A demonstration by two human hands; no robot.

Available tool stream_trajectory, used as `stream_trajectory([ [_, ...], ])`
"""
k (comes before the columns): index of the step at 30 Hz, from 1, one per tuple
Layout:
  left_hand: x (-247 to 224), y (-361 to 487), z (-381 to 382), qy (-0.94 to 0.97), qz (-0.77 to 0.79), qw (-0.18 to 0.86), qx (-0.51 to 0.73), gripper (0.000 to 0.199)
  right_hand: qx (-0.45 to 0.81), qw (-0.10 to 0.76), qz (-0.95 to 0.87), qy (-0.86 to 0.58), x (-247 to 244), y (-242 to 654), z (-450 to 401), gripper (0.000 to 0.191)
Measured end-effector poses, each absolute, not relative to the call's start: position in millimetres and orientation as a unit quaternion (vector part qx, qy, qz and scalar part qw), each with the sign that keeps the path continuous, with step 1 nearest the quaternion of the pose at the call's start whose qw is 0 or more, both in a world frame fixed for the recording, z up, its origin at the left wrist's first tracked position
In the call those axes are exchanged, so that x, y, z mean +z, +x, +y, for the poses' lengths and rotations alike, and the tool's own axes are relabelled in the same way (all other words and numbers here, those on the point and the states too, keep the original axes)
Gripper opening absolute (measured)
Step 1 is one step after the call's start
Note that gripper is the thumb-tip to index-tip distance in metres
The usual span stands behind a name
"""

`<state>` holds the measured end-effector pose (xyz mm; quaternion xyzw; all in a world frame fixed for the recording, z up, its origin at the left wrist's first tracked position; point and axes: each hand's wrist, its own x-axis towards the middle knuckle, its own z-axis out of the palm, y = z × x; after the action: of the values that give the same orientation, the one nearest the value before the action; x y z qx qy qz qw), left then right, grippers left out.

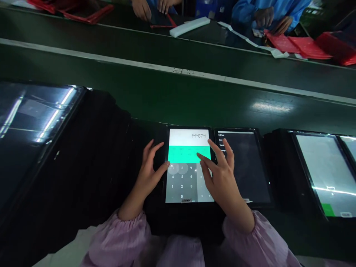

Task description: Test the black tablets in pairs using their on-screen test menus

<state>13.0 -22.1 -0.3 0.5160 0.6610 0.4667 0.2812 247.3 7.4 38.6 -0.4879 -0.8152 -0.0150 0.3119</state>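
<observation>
Plainly, left grip (147, 173) and right grip (222, 175) — both wide — are at one lit tablet (182, 181) beside one dark tablet (248, 168).

Beyond the lit tablet (181, 185), a bare green strip of table (155, 98) offers open passage sideways. Leftward, a bulky black pile (91, 148) blocks the way; rightward, a dark-screened tablet (249, 167) sits just beside, leaving a slit.
</observation>
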Motion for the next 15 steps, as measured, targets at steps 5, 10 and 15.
stream_trajectory([
  [5, 2, 9, -21, 0.49, 0.662, 0.309, 0.476, 0.048, -0.012, 0.347, -0.794, -0.499, 46, 269, 12, 0.038],
  [10, 6, 11, -15, 0.454, 0.655, 0.305, 0.521, 0.039, -0.049, 0.37, -0.749, -0.548, 42, 316, 32, 0.037],
  [15, 11, 13, -5, 0.452, 0.659, 0.287, 0.528, 0.04, -0.049, 0.364, -0.747, -0.554, 35, 334, 39, 0.039],
])
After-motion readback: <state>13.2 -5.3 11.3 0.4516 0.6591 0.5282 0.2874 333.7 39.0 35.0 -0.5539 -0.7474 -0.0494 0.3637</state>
